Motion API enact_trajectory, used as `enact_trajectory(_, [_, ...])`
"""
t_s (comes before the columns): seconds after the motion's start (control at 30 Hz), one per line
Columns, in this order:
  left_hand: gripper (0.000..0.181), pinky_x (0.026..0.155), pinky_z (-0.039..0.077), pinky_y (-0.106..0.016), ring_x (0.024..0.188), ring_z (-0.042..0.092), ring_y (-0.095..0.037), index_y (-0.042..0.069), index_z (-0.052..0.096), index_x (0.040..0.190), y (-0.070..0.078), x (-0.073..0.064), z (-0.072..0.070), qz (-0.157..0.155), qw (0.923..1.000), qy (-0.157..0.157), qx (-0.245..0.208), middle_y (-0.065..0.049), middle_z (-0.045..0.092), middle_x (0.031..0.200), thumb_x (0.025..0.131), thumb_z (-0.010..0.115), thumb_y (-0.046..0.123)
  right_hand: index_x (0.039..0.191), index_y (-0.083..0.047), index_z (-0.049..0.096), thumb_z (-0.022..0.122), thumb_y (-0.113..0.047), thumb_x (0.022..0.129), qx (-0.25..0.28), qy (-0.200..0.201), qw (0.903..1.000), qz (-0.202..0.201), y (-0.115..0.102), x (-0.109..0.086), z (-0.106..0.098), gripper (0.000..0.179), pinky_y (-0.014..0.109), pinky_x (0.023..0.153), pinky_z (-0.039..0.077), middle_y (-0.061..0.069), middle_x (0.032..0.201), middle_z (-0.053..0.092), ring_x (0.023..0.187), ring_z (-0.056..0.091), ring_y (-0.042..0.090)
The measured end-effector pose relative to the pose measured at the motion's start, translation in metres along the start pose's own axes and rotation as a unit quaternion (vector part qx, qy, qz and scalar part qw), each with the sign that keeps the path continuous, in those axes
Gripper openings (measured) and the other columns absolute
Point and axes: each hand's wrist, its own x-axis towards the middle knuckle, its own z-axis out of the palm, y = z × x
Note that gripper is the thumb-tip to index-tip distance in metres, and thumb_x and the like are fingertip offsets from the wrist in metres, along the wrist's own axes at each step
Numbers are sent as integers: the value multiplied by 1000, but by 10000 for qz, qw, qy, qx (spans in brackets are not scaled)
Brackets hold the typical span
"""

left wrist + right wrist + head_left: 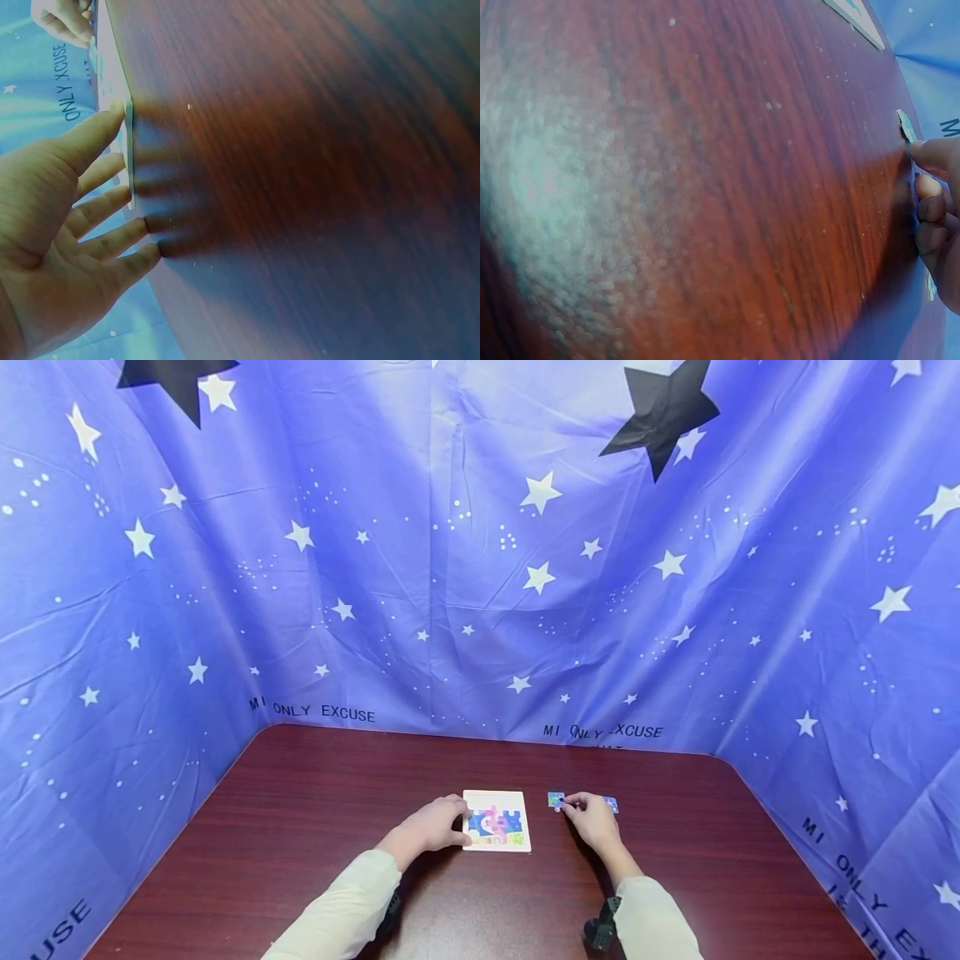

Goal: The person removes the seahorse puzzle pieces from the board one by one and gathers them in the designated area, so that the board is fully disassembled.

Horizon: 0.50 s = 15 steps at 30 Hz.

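A white puzzle board lies on the table, its lower part filled with pieces showing a pink figure on blue. My left hand is at the board's left edge, thumb and fingertips touching it. In the left wrist view the fingers of that left hand are spread and nearly straight. To the right of the board, my right hand pinches the edge of a blue and green puzzle piece between thumb and index finger. The other fingers of the right hand are curled in the right wrist view.
Another blue puzzle piece shows just beyond the right hand, partly covered by it. The dark red wooden table reaches a blue curtain with stars, which hangs along the back and both sides.
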Motion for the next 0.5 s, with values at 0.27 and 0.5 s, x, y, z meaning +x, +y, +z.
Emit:
enact_trajectory(0.27, [37, 99, 44, -34, 112, 55, -24, 6, 66, 109, 0, -1, 0, -7, 10000, -8, 3, -9, 60, 118, 80, 72, 30, 95, -5, 71, 66, -18, 83, 4, 57, 9999, -88, 0, 0, 0, 18, 30, 61, 44, 7, 83, 68, 71, 56, 14])
enact_trajectory(0.5, [35, 97, 45, -34, 108, 57, -25, 6, 65, 106, 1, -1, -2, 41, 10000, 50, -24, -9, 61, 115, 80, 73, 29, 93, -4, 72, 67, -16, 83, 46, 115, 9998, -140, -1, 0, 1, 17, 29, 61, 44, 8, 83, 69, 69, 54, 14])
